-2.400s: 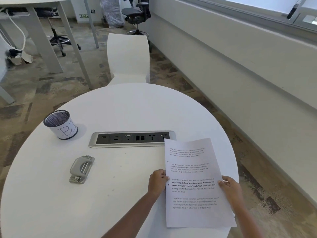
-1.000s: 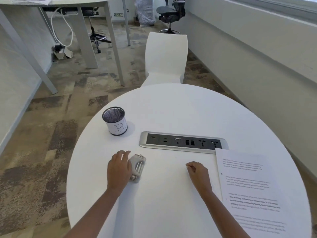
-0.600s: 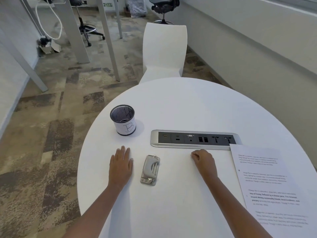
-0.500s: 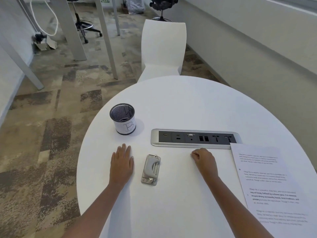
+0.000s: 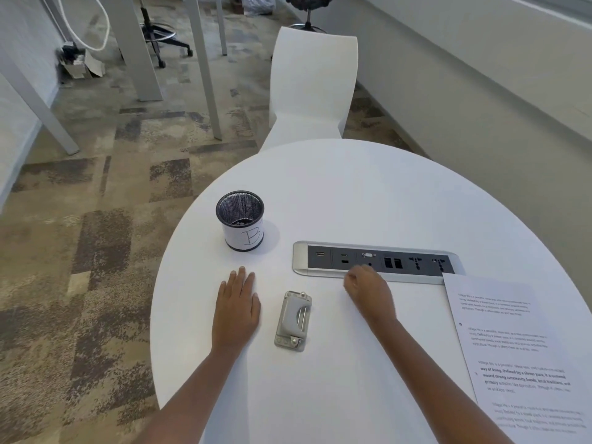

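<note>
Round white table [image 5: 352,193] fills the lower right of the view, patterned carpet floor around it. White chair [image 5: 314,84] is tucked in at the table's far edge, back upright.

Printed sheet [image 5: 519,347] lies flat at the table's right edge, running down toward the near right. Text blocks are on it, one paragraph partly bold. Its far left corner overlaps the right end of the socket panel [image 5: 320,259].

The socket panel is a long silver frame with a dark insert, set into the tabletop about mid-table, lengthwise left to right.

Left hand [image 5: 237,309] lies palm down on the table, fingers straight and close together, pointing to the far edge. It sits near the table's left edge, just left of the hole punch [image 5: 293,320], with a small gap and no contact. It holds nothing.

Right hand [image 5: 368,293] has its fingers curled under in a loose fist, with nothing seen in them. Its knuckles are at the near rim of the socket panel. Can't tell if they touch it. It is right of the hole punch, apart from it.

The hands are well apart, with the punch between them.

Mesh cup [image 5: 241,221], black wire with a white label marked "B", stands upright toward the far left edge, beyond the left hand's fingertips and left of the panel. Something small lies in its bottom, too dim to tell what.

The hole punch, grey metal, lies flat, long axis pointing near to far, nearer the table's left edge than the right, untouched.
</note>
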Demonstrator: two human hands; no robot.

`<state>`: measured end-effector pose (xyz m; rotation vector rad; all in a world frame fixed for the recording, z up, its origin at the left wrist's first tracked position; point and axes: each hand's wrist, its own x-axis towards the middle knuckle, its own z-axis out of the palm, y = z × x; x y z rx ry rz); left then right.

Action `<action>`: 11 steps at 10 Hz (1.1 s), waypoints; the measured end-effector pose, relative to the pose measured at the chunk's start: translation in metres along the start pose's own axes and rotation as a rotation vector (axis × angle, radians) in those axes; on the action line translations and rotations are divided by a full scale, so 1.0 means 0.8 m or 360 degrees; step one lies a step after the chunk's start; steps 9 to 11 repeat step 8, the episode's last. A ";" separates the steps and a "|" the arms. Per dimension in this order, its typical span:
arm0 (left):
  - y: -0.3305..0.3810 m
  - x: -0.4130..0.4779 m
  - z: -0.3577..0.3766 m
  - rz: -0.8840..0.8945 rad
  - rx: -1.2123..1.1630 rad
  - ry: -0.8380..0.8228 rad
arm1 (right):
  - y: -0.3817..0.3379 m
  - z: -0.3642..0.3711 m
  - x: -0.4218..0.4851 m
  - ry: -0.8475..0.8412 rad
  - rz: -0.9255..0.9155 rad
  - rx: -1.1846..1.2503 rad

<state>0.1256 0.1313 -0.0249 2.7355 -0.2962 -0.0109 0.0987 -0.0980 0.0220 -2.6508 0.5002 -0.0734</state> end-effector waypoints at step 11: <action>-0.005 0.001 0.012 0.0082 0.0095 0.0170 | -0.175 -0.001 0.085 -0.0001 0.0005 0.0928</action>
